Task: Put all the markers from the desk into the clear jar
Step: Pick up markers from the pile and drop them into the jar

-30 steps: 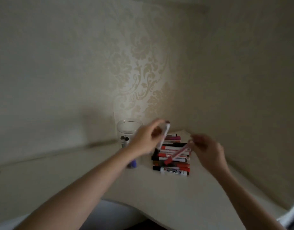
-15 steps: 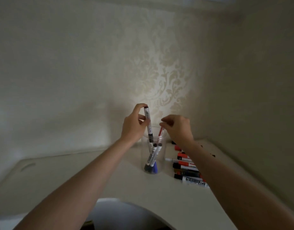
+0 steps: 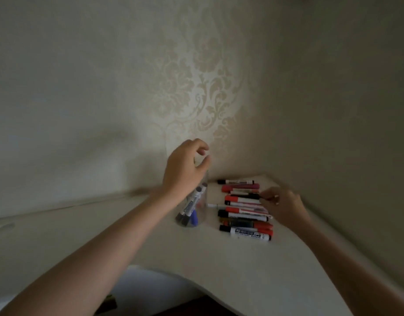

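left hand (image 3: 185, 169) hovers empty, fingers loosely curled, over the clear jar (image 3: 202, 215) (few markers inside). right hand (image 3: 283, 205) pinches a marker in the pile (image 3: 244, 210) at the jar's 3 o'clock on the tabletop (image 3: 150, 247). risk: a hasty reach tipping the light jar.

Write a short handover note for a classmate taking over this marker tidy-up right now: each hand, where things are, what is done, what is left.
Left hand: above the jar, fingers loosely curled, holding nothing.
Right hand: at the right end of the marker pile, fingertips on a marker; the blur hides whether it has a grip.
Jar: upright on the desk, left of the pile.
Done: a few markers stand in the jar.
Left: the whole pile, a dozen or so, lies on the desk.
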A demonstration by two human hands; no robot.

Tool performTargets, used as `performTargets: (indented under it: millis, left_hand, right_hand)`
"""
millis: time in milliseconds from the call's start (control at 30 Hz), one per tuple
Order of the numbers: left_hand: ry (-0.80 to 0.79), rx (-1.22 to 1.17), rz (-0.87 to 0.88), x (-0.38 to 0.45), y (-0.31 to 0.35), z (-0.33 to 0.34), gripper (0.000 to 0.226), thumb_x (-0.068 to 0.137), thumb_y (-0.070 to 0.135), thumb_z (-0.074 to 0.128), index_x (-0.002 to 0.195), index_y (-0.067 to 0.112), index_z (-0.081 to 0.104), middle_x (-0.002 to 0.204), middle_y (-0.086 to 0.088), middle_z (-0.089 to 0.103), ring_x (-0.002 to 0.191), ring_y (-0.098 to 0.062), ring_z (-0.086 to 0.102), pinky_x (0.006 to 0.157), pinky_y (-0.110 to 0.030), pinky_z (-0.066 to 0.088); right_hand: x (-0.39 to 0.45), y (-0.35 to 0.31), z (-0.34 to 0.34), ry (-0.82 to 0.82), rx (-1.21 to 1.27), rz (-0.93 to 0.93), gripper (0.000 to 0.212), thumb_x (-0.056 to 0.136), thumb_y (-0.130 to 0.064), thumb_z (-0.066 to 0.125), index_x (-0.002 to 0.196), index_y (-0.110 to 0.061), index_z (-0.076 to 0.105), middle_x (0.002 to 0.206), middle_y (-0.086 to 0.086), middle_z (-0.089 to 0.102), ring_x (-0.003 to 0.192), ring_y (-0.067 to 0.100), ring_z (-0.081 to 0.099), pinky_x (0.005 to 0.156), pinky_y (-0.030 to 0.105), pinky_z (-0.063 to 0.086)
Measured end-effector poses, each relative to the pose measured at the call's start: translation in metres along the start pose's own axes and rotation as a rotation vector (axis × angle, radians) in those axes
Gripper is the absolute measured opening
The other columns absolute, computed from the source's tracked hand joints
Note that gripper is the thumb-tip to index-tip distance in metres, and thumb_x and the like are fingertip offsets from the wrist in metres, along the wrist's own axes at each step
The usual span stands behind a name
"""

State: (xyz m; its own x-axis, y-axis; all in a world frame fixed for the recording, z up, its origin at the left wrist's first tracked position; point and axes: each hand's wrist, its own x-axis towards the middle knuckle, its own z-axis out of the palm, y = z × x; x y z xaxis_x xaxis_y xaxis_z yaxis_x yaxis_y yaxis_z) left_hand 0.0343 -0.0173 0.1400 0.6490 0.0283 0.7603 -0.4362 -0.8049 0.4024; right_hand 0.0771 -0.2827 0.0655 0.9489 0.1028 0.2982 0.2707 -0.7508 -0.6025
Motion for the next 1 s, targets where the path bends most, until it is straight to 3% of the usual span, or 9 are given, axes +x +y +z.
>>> performTargets:
  millis: [67,133,233,333,467,633,767,900,1000]
  left_hand:
    - [-0.24,-0.108,0.048,-0.019,0.019,0.027,0.01,0.089,0.016,0.071,0.098,0.015,0.068,0.086,0.011,0.067,0.064,0.006,0.059,0.064,-0.008,0.051]
    - [-0.542,-0.091,0.008,-0.045,0.024,0.058,0.013,0.088,0.017,0.073,0.1,0.014,0.069,0.093,0.007,0.07,0.076,-0.004,0.066,0.074,-0.018,0.058]
    - [-0.725,0.055,-0.047,-0.082,0.01,0.093,0.03,0.088,0.025,0.074,0.116,0.019,0.064,0.12,0.002,0.064,0.108,-0.013,0.062,0.095,-0.027,0.052]
    - [-0.717,0.104,-0.056,-0.101,0.001,0.11,0.033,0.09,0.029,0.071,0.119,0.022,0.058,0.135,0.002,0.055,0.122,-0.014,0.055,0.105,-0.029,0.047]
    - [-0.67,0.073,-0.049,-0.109,-0.003,0.112,0.026,0.091,0.021,0.069,0.116,0.021,0.06,0.136,0.001,0.052,0.123,-0.014,0.052,0.106,-0.027,0.044]
    - [-0.678,-0.012,-0.096,-0.117,-0.013,0.105,0.023,0.092,0.017,0.07,0.113,0.018,0.062,0.119,0.005,0.05,0.109,-0.01,0.051,0.089,-0.006,0.034]
    - [-0.636,-0.095,-0.227,-0.117,-0.015,0.1,0.019,0.088,0.018,0.074,0.104,0.02,0.064,0.101,0.01,0.054,0.093,-0.006,0.053,0.076,-0.005,0.034]
    - [-0.638,-0.184,-0.321,-0.12,-0.017,0.091,0.02,0.086,0.02,0.076,0.103,0.018,0.066,0.097,0.012,0.067,0.09,-0.002,0.063,0.076,-0.013,0.045]
    - [-0.577,-0.233,-0.404,-0.12,-0.017,0.08,0.013,0.089,0.015,0.074,0.101,0.018,0.069,0.092,0.008,0.071,0.082,-0.002,0.066,0.074,-0.013,0.05]
  right_hand:
    - [-0.017,0.024,0.005,-0.1,-0.035,0.014,0.019,0.08,-0.027,0.073,0.098,-0.021,0.071,0.096,-0.002,0.07,0.085,0.013,0.066,0.069,0.019,0.045]
    - [-0.035,0.04,0.011,-0.134,-0.054,-0.012,0.029,0.076,-0.034,0.075,0.102,-0.021,0.069,0.101,-0.002,0.066,0.088,0.016,0.064,0.075,0.026,0.05]
    - [-0.051,0.054,0.021,-0.104,-0.041,-0.095,0.033,0.077,-0.031,0.074,0.109,-0.023,0.068,0.102,0.002,0.065,0.087,0.016,0.062,0.076,0.024,0.048]
    - [-0.055,0.059,0.028,-0.093,-0.028,-0.101,0.03,0.084,-0.032,0.067,0.114,-0.029,0.064,0.1,0.0,0.064,0.088,0.015,0.06,0.074,0.019,0.042]
    - [-0.052,0.06,0.035,-0.069,-0.025,-0.085,0.023,0.085,-0.031,0.065,0.108,-0.026,0.065,0.093,-0.001,0.068,0.083,0.015,0.062,0.07,0.02,0.043]
    - [-0.047,0.065,0.031,-0.126,0.012,-0.038,0.02,0.085,-0.029,0.066,0.105,-0.026,0.067,0.096,-0.004,0.067,0.084,0.013,0.061,0.073,0.021,0.047]
    - [-0.048,0.072,0.026,-0.149,0.034,-0.041,0.03,0.083,-0.023,0.069,0.113,-0.025,0.065,0.093,-0.009,0.063,0.081,0.007,0.058,0.066,0.003,0.04]
    - [-0.048,0.076,0.028,-0.159,-0.053,-0.102,0.041,0.082,-0.03,0.07,0.122,-0.023,0.061,0.089,-0.005,0.059,0.077,0.009,0.055,0.069,0.012,0.039]
    - [-0.046,0.072,0.034,-0.138,-0.073,-0.125,0.04,0.078,-0.038,0.072,0.114,-0.022,0.064,0.092,-0.006,0.053,0.079,0.011,0.053,0.073,0.022,0.044]
